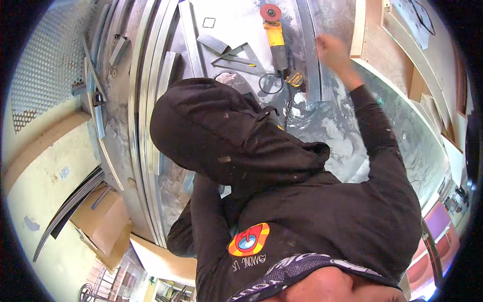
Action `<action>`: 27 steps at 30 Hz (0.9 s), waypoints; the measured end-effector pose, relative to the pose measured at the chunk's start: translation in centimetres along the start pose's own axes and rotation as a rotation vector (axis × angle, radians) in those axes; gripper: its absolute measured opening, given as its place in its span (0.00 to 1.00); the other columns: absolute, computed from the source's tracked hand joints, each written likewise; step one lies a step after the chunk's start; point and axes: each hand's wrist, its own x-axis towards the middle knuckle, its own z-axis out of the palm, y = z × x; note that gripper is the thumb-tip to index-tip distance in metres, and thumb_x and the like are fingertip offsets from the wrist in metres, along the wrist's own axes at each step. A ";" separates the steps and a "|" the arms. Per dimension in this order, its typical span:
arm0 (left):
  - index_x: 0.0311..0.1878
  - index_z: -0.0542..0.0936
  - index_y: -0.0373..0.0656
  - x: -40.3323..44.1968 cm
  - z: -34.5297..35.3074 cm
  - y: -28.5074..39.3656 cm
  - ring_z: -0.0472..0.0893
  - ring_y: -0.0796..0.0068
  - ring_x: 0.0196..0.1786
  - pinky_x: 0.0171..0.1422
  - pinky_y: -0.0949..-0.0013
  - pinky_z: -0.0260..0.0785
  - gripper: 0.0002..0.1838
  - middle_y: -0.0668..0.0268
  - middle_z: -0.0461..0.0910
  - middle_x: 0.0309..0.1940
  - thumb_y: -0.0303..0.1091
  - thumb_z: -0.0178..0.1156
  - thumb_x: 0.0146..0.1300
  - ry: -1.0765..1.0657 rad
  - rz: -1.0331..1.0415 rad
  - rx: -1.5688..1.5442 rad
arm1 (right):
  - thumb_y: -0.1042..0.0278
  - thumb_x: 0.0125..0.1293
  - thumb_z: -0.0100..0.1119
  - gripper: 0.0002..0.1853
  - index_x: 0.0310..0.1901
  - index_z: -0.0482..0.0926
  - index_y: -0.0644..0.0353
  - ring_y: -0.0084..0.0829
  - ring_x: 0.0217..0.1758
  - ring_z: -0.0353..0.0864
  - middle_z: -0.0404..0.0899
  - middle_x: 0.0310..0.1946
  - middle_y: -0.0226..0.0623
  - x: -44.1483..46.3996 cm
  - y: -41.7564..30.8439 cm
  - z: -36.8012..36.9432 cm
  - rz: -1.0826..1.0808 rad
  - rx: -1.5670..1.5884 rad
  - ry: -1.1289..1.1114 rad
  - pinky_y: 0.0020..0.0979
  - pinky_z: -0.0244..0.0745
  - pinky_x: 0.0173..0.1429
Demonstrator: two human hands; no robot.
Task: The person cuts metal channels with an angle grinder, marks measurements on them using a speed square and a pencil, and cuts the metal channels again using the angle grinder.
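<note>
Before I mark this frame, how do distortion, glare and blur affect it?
Head view: the fisheye lens bows the long metal bars and leaves black corners; glare whitens the work surface beside the angle grinder; the right hand looks slightly soft.

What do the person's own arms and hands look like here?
The bare right hand shows no glove. Its long, black-brown fabric sleeve looks plain, with creases near the elbow. A similar dark left sleeve partly shows; the left hand is not visible.
</note>
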 end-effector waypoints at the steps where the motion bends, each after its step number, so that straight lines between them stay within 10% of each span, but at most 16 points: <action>1: 0.47 0.79 0.42 -0.1 0.0 0.0 0.84 0.48 0.50 0.52 0.50 0.75 0.23 0.51 0.85 0.44 0.41 0.75 0.51 0.007 -0.001 -0.004 | 0.72 0.64 0.61 0.07 0.42 0.82 0.60 0.49 0.44 0.85 0.83 0.38 0.47 -1.4 -2.8 2.8 0.068 -0.017 -0.146 0.45 0.80 0.48; 7: 0.47 0.79 0.42 -1.0 0.0 0.2 0.84 0.48 0.50 0.53 0.51 0.75 0.23 0.51 0.85 0.44 0.40 0.75 0.52 0.036 -0.017 -0.020 | 0.70 0.58 0.65 0.30 0.64 0.69 0.54 0.56 0.59 0.76 0.71 0.59 0.54 -7.8 -5.5 11.6 0.180 -0.311 -0.493 0.53 0.77 0.55; 21: 0.48 0.78 0.41 -2.6 -0.1 0.1 0.84 0.49 0.50 0.54 0.52 0.75 0.22 0.51 0.85 0.44 0.39 0.74 0.53 0.117 -0.046 -0.075 | 0.66 0.61 0.64 0.16 0.49 0.75 0.59 0.51 0.52 0.78 0.75 0.48 0.52 -4.0 -9.8 20.6 0.016 -0.046 -0.321 0.49 0.77 0.51; 27: 0.48 0.78 0.40 -4.3 -0.6 0.1 0.84 0.50 0.50 0.54 0.52 0.75 0.22 0.52 0.85 0.44 0.38 0.74 0.53 0.159 -0.060 -0.089 | 0.57 0.54 0.74 0.33 0.60 0.71 0.54 0.59 0.65 0.68 0.67 0.59 0.56 -1.9 -13.8 22.9 0.192 -0.216 -0.309 0.56 0.70 0.65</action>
